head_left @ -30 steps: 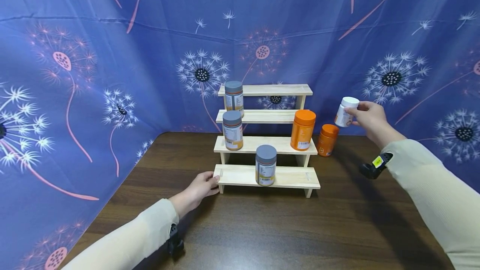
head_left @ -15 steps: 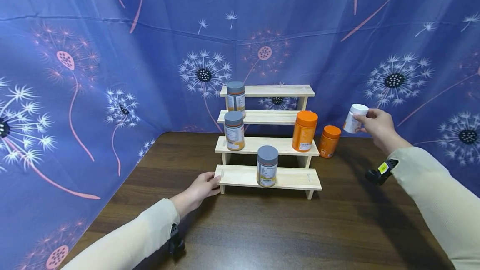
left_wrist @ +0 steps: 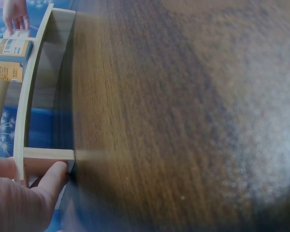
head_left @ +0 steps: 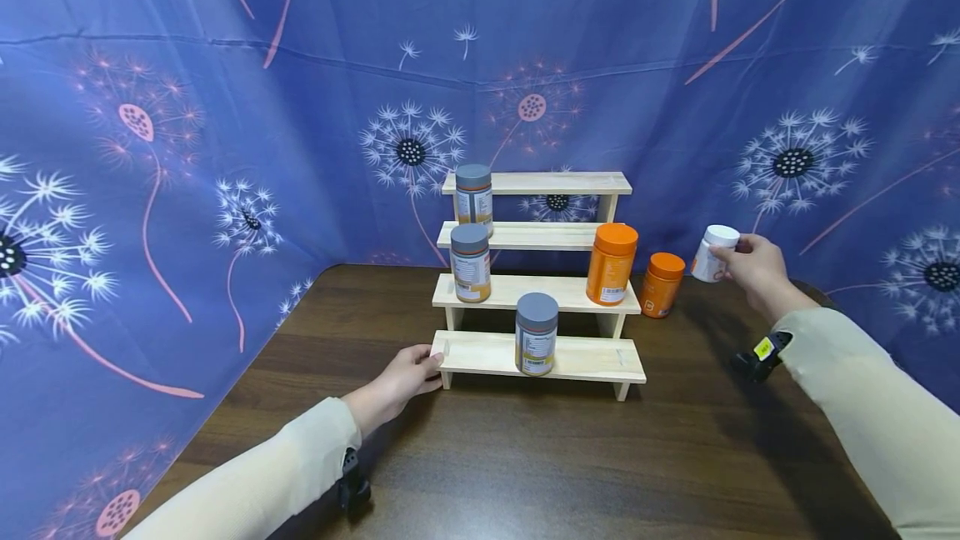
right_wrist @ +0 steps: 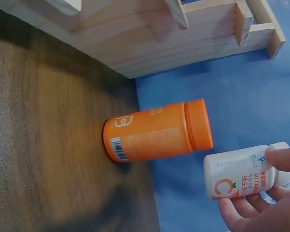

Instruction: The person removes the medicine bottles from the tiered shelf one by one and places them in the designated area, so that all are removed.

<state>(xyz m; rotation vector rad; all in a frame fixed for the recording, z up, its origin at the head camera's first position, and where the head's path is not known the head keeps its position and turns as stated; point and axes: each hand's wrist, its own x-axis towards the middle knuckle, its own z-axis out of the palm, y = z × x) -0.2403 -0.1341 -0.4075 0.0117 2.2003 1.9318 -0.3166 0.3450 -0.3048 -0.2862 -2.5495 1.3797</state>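
My right hand (head_left: pixel 759 272) holds a small white vitamin bottle (right_wrist: pixel 237 173) by its cap end, thumb on one side and fingers on the other. The bottle is tilted, in the air to the right of an orange jar (right_wrist: pixel 154 130) that stands on the table beside the rack. With my left hand (head_left: pixel 405 373) I grip the left end of the lowest step of a stepped wooden rack (head_left: pixel 472 351). In the left wrist view, a fingertip (left_wrist: pixel 58 169) presses against the rack's leg below the board.
Grey-lidded jars stand on the rack: one on the lowest step (head_left: pixel 536 336), one on the second (head_left: pixel 470 265), another higher up at left (head_left: pixel 474 198). A larger orange jar (head_left: pixel 612 265) sits on the second step's right. A blue dandelion-print cloth (head_left: pixel 300 107) hangs behind the dark table (head_left: pixel 480 457).
My right hand has lowered the white bottle and shifted it a little to the right, away from the rack. The left hand keeps its grip on the rack. The head view has shifted slightly.
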